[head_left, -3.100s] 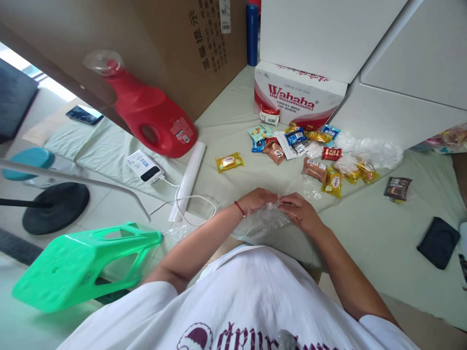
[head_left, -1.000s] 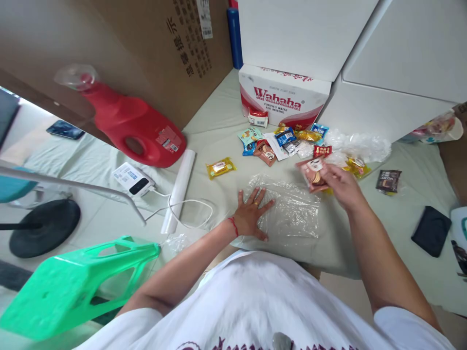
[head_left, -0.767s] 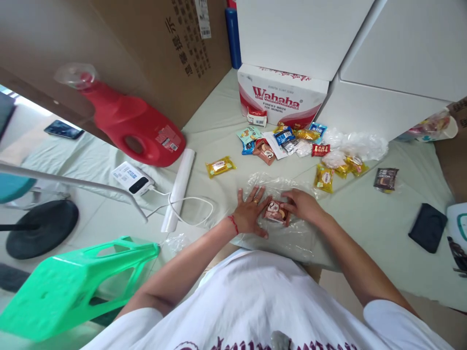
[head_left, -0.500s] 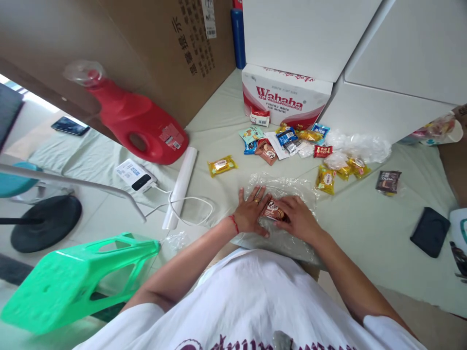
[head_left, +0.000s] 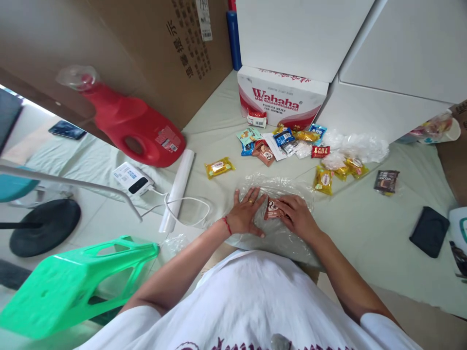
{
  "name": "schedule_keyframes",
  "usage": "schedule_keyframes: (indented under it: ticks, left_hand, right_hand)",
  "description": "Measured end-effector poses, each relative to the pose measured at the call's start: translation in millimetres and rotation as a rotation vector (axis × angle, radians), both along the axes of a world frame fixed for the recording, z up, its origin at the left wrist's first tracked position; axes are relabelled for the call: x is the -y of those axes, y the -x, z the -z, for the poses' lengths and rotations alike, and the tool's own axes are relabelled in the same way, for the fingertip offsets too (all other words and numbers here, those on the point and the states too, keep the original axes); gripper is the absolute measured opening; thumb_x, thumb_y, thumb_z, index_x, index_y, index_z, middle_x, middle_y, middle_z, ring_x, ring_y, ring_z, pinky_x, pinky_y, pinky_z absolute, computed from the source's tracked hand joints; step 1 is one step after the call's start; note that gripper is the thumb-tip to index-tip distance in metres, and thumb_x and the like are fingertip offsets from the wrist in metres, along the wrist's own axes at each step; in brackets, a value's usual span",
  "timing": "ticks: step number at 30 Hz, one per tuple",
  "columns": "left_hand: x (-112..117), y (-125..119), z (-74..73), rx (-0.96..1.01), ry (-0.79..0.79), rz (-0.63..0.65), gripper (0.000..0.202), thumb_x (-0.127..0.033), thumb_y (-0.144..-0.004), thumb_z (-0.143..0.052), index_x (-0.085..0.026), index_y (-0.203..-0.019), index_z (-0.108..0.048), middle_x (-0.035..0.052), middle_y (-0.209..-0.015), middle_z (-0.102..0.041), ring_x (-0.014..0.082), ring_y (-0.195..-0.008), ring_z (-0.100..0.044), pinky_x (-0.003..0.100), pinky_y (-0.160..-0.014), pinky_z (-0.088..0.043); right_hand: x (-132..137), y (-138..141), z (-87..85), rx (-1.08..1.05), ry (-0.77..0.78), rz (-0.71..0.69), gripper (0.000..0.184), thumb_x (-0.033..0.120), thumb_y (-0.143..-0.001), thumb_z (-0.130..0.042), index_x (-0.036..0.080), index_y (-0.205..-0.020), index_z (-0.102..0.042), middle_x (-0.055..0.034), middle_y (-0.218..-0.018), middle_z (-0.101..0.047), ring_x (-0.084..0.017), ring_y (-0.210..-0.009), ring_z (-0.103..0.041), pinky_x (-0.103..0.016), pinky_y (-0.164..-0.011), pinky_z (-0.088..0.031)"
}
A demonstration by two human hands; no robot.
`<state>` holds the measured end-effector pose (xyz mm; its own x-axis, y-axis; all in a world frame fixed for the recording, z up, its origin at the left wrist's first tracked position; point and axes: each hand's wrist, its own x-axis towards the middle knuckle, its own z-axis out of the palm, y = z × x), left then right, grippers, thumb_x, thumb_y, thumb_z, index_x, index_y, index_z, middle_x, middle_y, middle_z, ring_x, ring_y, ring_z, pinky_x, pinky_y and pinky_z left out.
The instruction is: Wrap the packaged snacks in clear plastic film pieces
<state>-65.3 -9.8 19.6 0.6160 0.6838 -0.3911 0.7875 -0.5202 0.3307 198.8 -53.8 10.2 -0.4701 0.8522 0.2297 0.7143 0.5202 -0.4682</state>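
Note:
My left hand (head_left: 247, 214) lies flat on a clear plastic sheet (head_left: 255, 182), fingers spread, just left of a small brown snack packet (head_left: 270, 210). It wears a ring and a red wrist string. My right hand (head_left: 299, 217) has its fingers bent over the packet's right side and holds it against the plastic; its thumb tip is mostly hidden. Beyond the hands lies a pile of snacks, with another brown packet (head_left: 263, 152) in it. A yellow-wrapped snack (head_left: 219, 167) sits apart on the left, and more yellow packets (head_left: 323, 180) lie to the right.
A Wahaba-looking water carton (head_left: 282, 97) stands at the back, beside white boxes (head_left: 302, 39). On the left are a red jug (head_left: 140, 129), a white roll (head_left: 177, 192), a cabled power bank (head_left: 133, 178) and a green stool (head_left: 58, 287). A dark pouch (head_left: 429, 232) lies right.
My left hand has shifted slightly left, off the brown packet's edge, so more of the packet shows. My right hand stays on it. The whole view has drifted a little.

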Motion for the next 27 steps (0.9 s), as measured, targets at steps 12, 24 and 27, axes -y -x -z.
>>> schedule_keyframes:
  ticks: [12,24,27]
  left_hand:
    - [5.2,42.7,-7.2,-0.045,0.043,-0.009,0.138,-0.088,-0.061,-0.072,-0.023,-0.170,-0.015,0.0203,-0.175,0.005,0.0492,-0.161,0.002,0.080,-0.115,0.015]
    - [4.9,42.4,-6.1,0.000,0.035,-0.029,0.135,-0.083,-0.060,-0.076,-0.028,-0.169,-0.019,0.0185,-0.177,-0.001,0.0509,-0.161,-0.002,0.080,-0.116,0.012]
    - [4.5,43.7,-3.9,0.015,0.030,-0.012,0.134,-0.083,-0.061,-0.076,-0.027,-0.169,-0.020,0.0189,-0.176,0.001,0.0510,-0.161,-0.001,0.079,-0.116,0.013]
  right_hand:
    - [-64.5,-10.5,-30.4,0.044,0.133,0.169,0.038,0.040,-0.106,-0.047,0.019,-0.125,-0.073,-0.0140,-0.127,-0.069,-0.028,-0.118,-0.061,-0.044,-0.106,-0.048]
    - [-179.6,8.4,-42.9,0.038,0.056,0.565,0.040,0.026,-0.102,-0.039,0.015,-0.126,-0.069,-0.0182,-0.118,-0.072,-0.032,-0.107,-0.064,-0.046,-0.094,-0.050]
    - [-126.8,-24.2,-54.2,-0.422,0.170,0.583,0.040,0.047,-0.096,-0.057,0.021,-0.123,-0.071,-0.0095,-0.106,-0.076,-0.026,-0.089,-0.068,-0.040,-0.083,-0.055]
